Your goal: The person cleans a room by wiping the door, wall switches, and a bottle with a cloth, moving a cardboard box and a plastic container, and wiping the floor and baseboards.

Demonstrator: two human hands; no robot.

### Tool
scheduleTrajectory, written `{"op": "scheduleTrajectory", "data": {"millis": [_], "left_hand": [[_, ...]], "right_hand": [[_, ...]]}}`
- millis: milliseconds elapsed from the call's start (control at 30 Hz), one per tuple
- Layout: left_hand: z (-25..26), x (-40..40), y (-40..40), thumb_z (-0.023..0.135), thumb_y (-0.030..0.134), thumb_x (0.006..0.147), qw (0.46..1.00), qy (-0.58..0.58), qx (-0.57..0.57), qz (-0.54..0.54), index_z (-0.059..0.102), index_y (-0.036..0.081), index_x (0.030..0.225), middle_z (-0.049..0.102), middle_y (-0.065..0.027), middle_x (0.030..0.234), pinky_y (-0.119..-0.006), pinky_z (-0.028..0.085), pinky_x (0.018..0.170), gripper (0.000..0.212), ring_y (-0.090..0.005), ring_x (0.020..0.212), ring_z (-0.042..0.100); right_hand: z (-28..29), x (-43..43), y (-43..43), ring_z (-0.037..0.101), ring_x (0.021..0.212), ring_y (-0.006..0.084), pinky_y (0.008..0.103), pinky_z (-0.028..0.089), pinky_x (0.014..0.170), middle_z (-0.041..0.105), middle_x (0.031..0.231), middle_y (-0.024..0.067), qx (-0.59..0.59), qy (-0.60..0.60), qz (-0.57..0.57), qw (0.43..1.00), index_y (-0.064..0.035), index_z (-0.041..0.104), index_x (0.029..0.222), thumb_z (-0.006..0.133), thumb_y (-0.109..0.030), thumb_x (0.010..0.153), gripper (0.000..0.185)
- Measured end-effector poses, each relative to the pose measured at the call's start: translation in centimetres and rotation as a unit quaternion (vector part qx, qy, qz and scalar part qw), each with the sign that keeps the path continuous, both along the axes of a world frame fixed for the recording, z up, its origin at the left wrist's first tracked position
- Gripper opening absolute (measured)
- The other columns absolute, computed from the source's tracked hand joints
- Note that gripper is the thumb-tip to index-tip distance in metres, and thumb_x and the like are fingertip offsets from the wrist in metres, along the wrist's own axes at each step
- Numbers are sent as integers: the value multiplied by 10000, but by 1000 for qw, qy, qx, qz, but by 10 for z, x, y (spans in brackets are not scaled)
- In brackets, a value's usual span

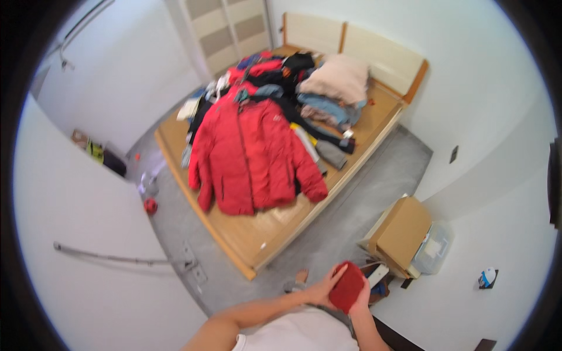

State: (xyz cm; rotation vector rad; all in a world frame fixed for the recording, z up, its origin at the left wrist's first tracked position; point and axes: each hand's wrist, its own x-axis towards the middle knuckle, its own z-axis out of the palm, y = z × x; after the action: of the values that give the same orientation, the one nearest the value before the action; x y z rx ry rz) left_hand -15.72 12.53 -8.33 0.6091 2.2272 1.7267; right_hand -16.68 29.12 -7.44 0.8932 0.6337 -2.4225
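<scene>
Between both my hands, in front of my body, is a compact dark-red bundle [347,287] that looks like folded fabric. My left hand [324,287] grips its left side, and my right hand [361,298] holds its right side from below. Beyond them, a red zip-front jacket [246,158] lies spread out, front side up, on a wooden bed base [272,228]. Behind the jacket is a heap of mixed clothes [281,72]. To its right rises a stack of folded bedding topped by a pale pink piece [338,79].
Against the right wall stand a cardboard box [401,232] and a clear plastic bin [434,248]. A metal rod [114,258] runs along the left. On the grey floor, a red ball-like object [150,205] sits left of the bed. Its headboard [377,57] meets the back wall.
</scene>
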Motion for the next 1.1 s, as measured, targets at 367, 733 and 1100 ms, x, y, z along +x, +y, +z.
{"op": "scheduleTrajectory", "data": {"millis": [367, 733, 1100], "left_hand": [[9, 124, -60, 833, 243, 646, 943, -132, 38, 303, 342, 33, 1356, 504, -181, 1267, -392, 429, 981, 888, -316, 1165, 526], [-24, 225, -94, 834, 246, 613, 870, -240, -111, 416, 364, 39, 1358, 549, -198, 1224, -397, 465, 925, 904, -347, 1092, 565], [-68, 239, -238, 762, 237, 698, 872, -314, -219, 306, 553, 42, 1224, 637, -173, 1054, -365, 525, 777, 599, -283, 891, 643]], "right_hand": [[8, 7, -81, 489, 1205, 222, 379, 416, 1015, 480, 1325, 86, 6, 35, 471, 882, -95, 383, 1353, 607, -240, 899, 527], [-66, 87, -155, 536, 1115, 225, 386, 477, 934, 530, 1212, 81, 55, -7, 576, 816, -113, 420, 1298, 610, -49, 791, 545], [-285, 65, -163, 496, 1119, 300, 471, 483, 904, 467, 1215, 128, 362, 4, 300, 883, -165, 371, 1289, 719, -44, 641, 746]]}}
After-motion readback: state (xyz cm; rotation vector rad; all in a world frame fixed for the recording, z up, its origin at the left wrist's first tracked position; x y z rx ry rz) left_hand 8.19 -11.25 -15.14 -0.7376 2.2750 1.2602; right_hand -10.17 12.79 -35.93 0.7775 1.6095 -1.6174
